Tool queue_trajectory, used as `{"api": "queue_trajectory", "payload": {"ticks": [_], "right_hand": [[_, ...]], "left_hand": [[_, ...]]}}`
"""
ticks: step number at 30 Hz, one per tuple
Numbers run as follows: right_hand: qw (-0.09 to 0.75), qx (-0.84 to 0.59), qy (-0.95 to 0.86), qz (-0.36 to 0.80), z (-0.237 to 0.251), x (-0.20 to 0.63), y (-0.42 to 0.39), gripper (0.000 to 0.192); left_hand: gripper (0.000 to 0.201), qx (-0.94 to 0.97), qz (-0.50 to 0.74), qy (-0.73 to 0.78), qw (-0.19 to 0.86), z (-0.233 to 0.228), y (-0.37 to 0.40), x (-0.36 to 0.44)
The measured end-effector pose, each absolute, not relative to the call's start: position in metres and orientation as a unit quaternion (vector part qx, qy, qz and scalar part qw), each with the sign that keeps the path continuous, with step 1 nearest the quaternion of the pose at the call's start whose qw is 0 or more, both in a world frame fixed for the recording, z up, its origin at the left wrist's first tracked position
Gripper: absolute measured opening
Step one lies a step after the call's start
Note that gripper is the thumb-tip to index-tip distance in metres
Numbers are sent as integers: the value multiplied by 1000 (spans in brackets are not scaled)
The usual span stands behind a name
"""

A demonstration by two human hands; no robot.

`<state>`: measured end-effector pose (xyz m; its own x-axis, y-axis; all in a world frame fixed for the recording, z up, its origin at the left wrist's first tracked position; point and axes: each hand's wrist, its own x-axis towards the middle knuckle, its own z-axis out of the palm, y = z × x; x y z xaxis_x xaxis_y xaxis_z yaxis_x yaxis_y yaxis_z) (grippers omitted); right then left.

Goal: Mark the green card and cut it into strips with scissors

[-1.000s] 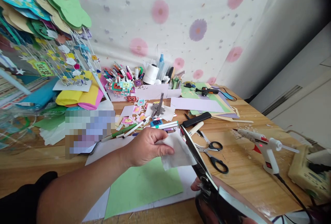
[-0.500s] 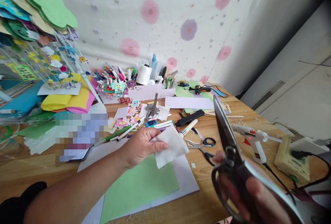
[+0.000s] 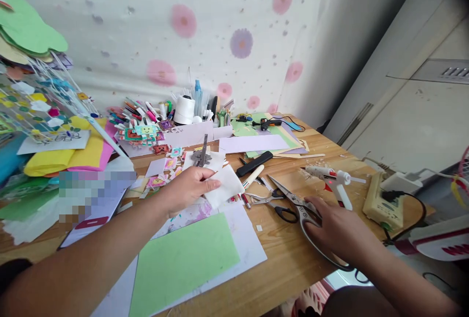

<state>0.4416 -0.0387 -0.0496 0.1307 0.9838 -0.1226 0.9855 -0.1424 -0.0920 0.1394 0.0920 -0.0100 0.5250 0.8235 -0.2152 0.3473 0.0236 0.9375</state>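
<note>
My left hand [image 3: 192, 187] pinches a small white sheet of paper [image 3: 229, 189] between thumb and fingers, above the far edge of a green sheet [image 3: 186, 263]. That green sheet lies on a larger white sheet [image 3: 252, 246]. On the right, my right hand [image 3: 330, 221] is closed around the handle of large metal scissors [image 3: 288, 194], low at the tabletop, blades pointing away to the left. A smaller pair of black-handled scissors [image 3: 286, 214] lies beside and partly under the blades.
A white hot glue gun [image 3: 335, 180] with a red light stands right of the scissors, near a power strip [image 3: 383, 204]. Pens [image 3: 141, 109], a thread spool [image 3: 185, 110] and small paper figures [image 3: 157, 181] crowd the back. A hanging paper mobile [image 3: 32, 29] occupies the left.
My right hand has lowered the large scissors from in front of the camera to the tabletop. My left hand still holds the white paper. The view has shifted rightward.
</note>
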Motion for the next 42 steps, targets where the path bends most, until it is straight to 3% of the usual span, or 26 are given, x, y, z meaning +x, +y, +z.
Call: {"api": "queue_trajectory", "payload": {"ticks": [8, 11, 13, 17, 19, 23, 27, 31, 37, 42], "right_hand": [[7, 721, 688, -78, -41, 437, -40, 40], [-20, 715, 696, -67, -33, 434, -41, 38], [-81, 708, 696, -88, -27, 427, -38, 40], [-347, 571, 619, -412, -20, 396, -20, 53], [-395, 487, 564, -538, -20, 377, -7, 56], [-375, 479, 541, -581, -29, 351, 14, 26], [-354, 512, 535, -571, -44, 359, 16, 18], [-313, 529, 539, -576, -53, 373, 7, 18], [-278, 504, 585, -571, -47, 353, -1, 30], [-248, 567, 662, -423, -56, 343, -2, 38]], "left_hand": [[24, 649, 222, 433, 584, 0, 96, 177], [24, 656, 217, 424, 586, -2, 88, 178], [24, 661, 208, 415, 589, -2, 82, 176], [21, 651, 180, 385, 629, 2, 69, 173], [20, 661, 171, 378, 625, 5, 64, 171], [20, 733, 202, 411, 503, 0, 58, 152], [30, 814, 172, 489, 264, -21, 40, 113], [61, 869, 49, 467, 158, -43, 16, 85], [71, 854, 2, 488, 177, -48, 14, 68], [65, 784, 37, 539, 306, -29, 25, 30]]}}
